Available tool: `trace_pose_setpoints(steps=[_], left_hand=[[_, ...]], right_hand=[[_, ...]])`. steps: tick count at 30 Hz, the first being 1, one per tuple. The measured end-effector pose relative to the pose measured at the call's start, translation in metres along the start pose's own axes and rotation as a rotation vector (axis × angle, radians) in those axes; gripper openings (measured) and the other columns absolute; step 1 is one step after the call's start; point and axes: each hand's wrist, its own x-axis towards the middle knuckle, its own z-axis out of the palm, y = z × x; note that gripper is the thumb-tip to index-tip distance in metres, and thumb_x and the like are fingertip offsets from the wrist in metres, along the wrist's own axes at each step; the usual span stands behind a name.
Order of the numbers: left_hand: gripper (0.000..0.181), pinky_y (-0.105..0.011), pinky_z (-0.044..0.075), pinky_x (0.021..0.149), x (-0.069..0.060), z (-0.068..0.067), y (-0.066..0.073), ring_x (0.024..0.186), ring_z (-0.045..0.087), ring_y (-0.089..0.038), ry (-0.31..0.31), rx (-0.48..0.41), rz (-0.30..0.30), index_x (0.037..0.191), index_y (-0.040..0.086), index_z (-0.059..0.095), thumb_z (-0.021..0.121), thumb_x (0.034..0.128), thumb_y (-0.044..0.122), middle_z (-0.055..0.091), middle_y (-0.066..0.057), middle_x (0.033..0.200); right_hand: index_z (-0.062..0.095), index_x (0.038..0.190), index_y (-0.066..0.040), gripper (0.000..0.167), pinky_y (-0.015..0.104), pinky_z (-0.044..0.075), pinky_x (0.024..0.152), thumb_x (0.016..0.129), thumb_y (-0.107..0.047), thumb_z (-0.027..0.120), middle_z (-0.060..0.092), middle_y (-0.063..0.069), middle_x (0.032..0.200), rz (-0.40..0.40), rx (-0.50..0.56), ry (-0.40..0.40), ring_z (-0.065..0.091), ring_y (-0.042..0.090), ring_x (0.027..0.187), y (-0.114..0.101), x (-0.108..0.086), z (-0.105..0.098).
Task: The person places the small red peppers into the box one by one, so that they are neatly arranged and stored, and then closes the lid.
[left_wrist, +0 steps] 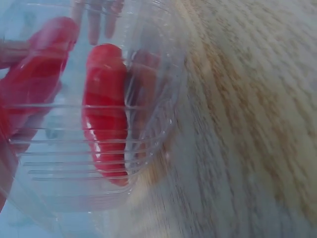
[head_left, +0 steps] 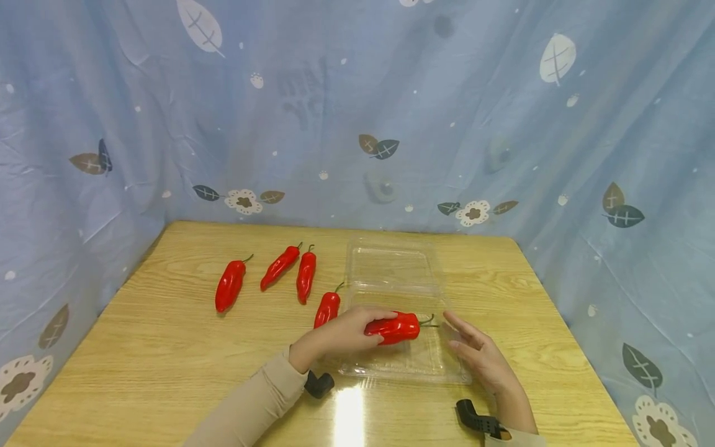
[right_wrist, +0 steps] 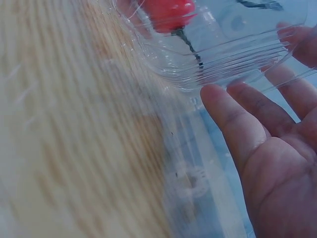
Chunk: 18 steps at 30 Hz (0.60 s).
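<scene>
My left hand [head_left: 349, 331] grips a red chili pepper [head_left: 399, 328] by its lower end above the base of an open clear plastic clamshell box [head_left: 416, 365]. The green stem of that pepper points right. Through the box wall, the left wrist view shows another red pepper [left_wrist: 105, 119] lying inside, mostly hidden from the head view by the held one. At the right side of the box is my right hand [head_left: 485, 357], fingers extended and holding nothing. In the right wrist view its fingertips [right_wrist: 214, 94] are at the box wall; contact is hard to tell.
Several red peppers lie left of the box: one far left [head_left: 230, 285], a pair [head_left: 280, 267] farther back, and one [head_left: 327, 308] beside my left hand. The box's clear lid [head_left: 393, 264] lies folded back. A patterned blue curtain [head_left: 329, 112] surrounds the wooden table [head_left: 167, 347].
</scene>
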Motion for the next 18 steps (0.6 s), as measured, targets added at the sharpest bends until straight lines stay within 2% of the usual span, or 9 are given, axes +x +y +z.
trace_pose_setpoints(steps=[5, 12, 18], left_hand=[[0.049, -0.020, 0.047, 0.088, 0.003, 0.000, -0.002, 0.109, 0.054, -0.010, -0.021, 0.034, -0.003, 0.138, 0.016, 0.050, 0.059, 0.0896, 0.013, 0.054, -0.004, 0.137], [0.046, -0.027, 0.042, 0.102, 0.007, 0.001, -0.004, 0.123, 0.050, -0.014, -0.081, 0.112, 0.003, 0.135, 0.017, 0.054, 0.062, 0.0894, 0.014, 0.055, -0.002, 0.135], [0.044, -0.027, 0.043, 0.101, 0.011, 0.000, -0.005, 0.119, 0.052, -0.013, -0.120, 0.106, -0.018, 0.133, 0.017, 0.056, 0.064, 0.0894, 0.016, 0.057, -0.001, 0.132]], right_hand=[[0.019, 0.145, 0.011, 0.056, 0.014, 0.039, 0.100, 0.096, 0.001, 0.045, 0.012, 0.027, 0.153, -0.007, -0.014, -0.003, 0.038, -0.004, 0.131, -0.001, 0.002, -0.001], [0.020, 0.145, 0.011, 0.057, 0.015, 0.040, 0.100, 0.095, 0.002, 0.046, 0.013, 0.026, 0.154, 0.001, -0.007, 0.005, 0.039, -0.002, 0.131, 0.000, 0.001, 0.000], [0.021, 0.146, 0.009, 0.057, 0.014, 0.038, 0.100, 0.095, 0.000, 0.047, 0.013, 0.026, 0.154, 0.027, -0.016, 0.026, 0.037, -0.003, 0.132, 0.001, 0.000, 0.000]])
